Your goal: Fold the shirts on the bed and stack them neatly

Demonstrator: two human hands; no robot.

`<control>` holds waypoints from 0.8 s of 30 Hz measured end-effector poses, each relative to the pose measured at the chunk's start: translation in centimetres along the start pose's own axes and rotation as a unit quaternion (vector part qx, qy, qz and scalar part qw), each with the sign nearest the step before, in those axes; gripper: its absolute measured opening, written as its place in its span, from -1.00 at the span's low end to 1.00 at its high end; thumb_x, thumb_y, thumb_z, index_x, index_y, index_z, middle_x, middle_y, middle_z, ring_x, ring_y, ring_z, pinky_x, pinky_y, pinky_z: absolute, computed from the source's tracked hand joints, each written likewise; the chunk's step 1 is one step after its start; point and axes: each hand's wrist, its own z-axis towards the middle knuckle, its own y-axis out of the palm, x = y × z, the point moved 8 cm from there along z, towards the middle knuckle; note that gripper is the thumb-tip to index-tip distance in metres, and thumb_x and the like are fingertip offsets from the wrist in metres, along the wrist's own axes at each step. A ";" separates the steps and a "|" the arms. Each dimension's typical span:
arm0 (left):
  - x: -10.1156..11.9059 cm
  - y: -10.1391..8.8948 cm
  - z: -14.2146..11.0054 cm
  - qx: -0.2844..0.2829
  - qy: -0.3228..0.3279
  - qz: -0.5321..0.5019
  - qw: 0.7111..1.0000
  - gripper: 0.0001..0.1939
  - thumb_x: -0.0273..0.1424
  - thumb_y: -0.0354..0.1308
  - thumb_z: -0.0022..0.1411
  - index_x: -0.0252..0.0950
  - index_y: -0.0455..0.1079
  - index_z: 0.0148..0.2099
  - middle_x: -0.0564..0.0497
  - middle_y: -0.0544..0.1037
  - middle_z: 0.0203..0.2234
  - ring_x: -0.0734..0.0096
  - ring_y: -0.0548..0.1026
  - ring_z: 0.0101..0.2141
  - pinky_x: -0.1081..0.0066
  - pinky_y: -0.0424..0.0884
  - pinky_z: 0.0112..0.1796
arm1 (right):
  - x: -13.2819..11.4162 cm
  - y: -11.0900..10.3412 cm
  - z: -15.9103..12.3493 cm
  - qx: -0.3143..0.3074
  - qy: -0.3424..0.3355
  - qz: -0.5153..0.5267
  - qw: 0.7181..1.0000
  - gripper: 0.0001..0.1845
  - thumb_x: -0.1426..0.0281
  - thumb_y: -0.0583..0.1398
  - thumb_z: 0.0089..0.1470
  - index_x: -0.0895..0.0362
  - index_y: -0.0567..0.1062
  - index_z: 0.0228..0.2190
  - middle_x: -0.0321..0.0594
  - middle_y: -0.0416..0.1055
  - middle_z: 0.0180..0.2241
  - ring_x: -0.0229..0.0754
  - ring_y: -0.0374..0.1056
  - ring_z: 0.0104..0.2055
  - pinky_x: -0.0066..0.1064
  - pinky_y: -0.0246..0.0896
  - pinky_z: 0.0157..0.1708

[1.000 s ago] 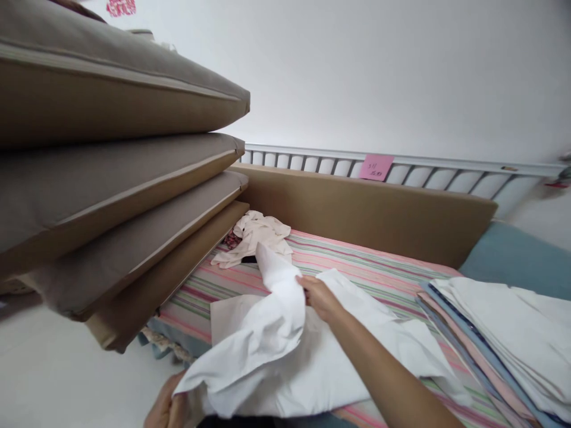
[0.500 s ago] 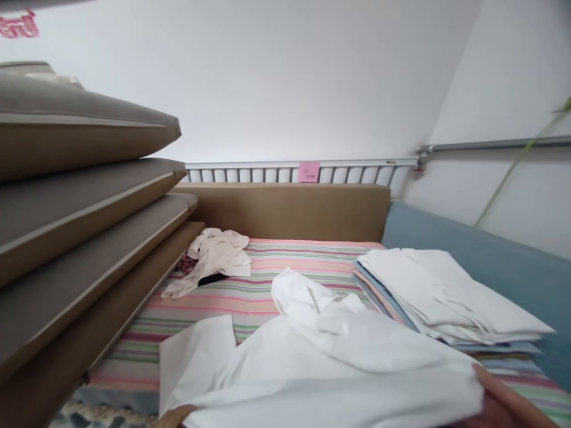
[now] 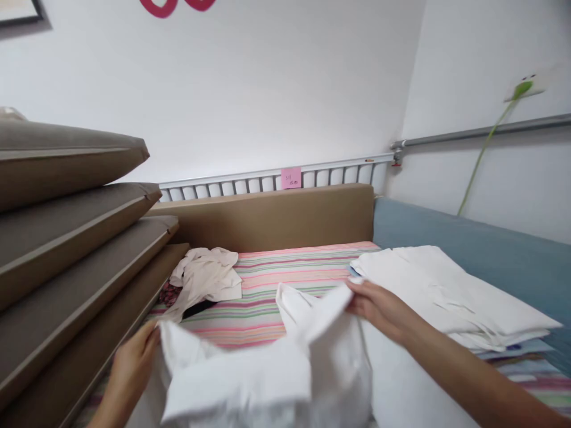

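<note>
A white garment (image 3: 272, 374) is held up over a striped bedsheet (image 3: 276, 279). My left hand (image 3: 131, 362) grips its left edge, fingers closed on the cloth. My right hand (image 3: 379, 309) pinches the cloth's upper right corner, close to a stack of folded white clothes (image 3: 450, 294) on the right. A crumpled cream garment (image 3: 203, 276) lies farther back on the left of the sheet.
Several brown cushions (image 3: 75, 238) are stacked at the left, overhanging the bed. A brown cushion (image 3: 276, 217) stands along the back, before a white rail with a pink note (image 3: 291, 177). A blue cushion (image 3: 468, 244) lines the right wall.
Both hands have come up into view and lifted the white garment off the sheet. The view has swung right and upward.
</note>
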 end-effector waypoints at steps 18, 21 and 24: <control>17.5 -22.1 16.3 0.282 0.082 0.162 0.942 -0.43 -0.16 -0.24 0.29 -0.58 0.39 -0.20 -0.13 0.53 -0.23 0.13 0.43 -0.10 0.03 0.29 -0.12 | -30.5 6.9 -0.9 -0.021 -0.378 0.087 0.921 -0.84 0.41 0.09 0.12 0.09 0.25 -0.50 -0.48 0.36 -0.54 -0.34 0.39 -0.38 -0.27 0.27 -0.18; 11.8 -17.4 9.3 0.246 0.106 0.154 0.951 -0.52 -0.16 -0.23 0.27 -0.33 0.38 -0.05 -0.06 0.53 -0.16 0.20 0.46 -0.12 0.18 0.36 -0.11 | -22.5 3.1 -2.9 -0.038 -0.361 0.111 0.925 -0.81 0.38 0.24 -0.06 0.09 0.29 -0.54 -0.43 0.38 -0.51 -0.31 0.36 -0.41 -0.35 0.31 -0.27; 4.8 -9.9 1.4 0.191 0.178 0.049 0.964 -0.63 -0.11 -0.17 0.21 0.08 0.30 0.01 0.25 0.46 -0.03 0.29 0.44 -0.06 0.21 0.33 0.01 | -11.3 -2.1 -4.0 -0.013 -0.294 0.095 0.951 -0.70 0.27 0.36 -0.28 0.11 0.39 -0.51 -0.33 0.44 -0.43 -0.23 0.36 -0.31 -0.39 0.32 -0.26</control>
